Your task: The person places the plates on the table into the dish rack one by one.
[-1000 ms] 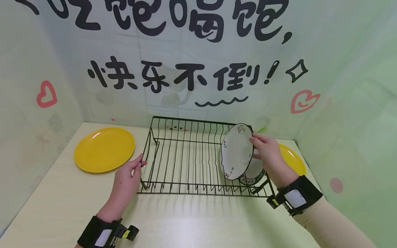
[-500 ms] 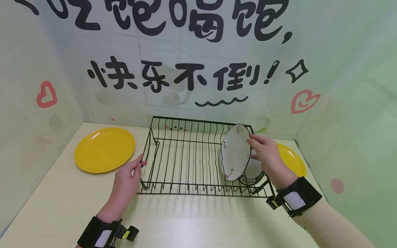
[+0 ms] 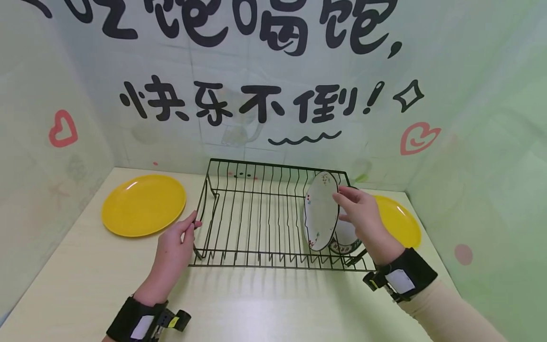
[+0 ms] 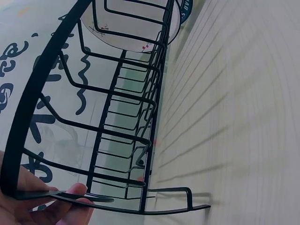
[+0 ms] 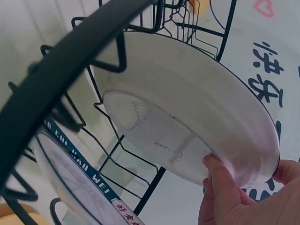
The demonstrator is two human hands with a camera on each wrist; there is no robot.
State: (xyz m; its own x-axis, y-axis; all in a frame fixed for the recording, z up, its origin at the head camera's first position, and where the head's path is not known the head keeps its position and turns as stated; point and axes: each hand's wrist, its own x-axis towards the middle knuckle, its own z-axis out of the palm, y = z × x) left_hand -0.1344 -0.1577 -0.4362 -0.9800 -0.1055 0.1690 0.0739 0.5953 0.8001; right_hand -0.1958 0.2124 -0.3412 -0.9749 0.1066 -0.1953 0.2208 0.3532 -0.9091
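A black wire dish rack (image 3: 256, 223) stands on the table against the back wall. My left hand (image 3: 177, 242) grips its left end; in the left wrist view, fingers (image 4: 75, 206) curl around the wire. At the rack's right part, a white plate with a dark rim and small flowers (image 3: 321, 211) stands on edge, leaning. My right hand (image 3: 365, 213) pinches its right edge, and in the right wrist view the fingertips press the plate's underside (image 5: 187, 117). Behind it stands another dish with a dark patterned, lettered rim (image 5: 84, 173), partly hidden by the plate and hand.
A yellow oval plate (image 3: 144, 205) lies on the table left of the rack. To the right lies a second yellow plate (image 3: 397, 221), partly covered by the right hand. Printed wall sheets (image 3: 256, 57) enclose the table at back and sides.
The right hand has moved slightly left, turning the flowered plate so that it shows narrower and more upright on edge. The left hand has stayed on the rack.
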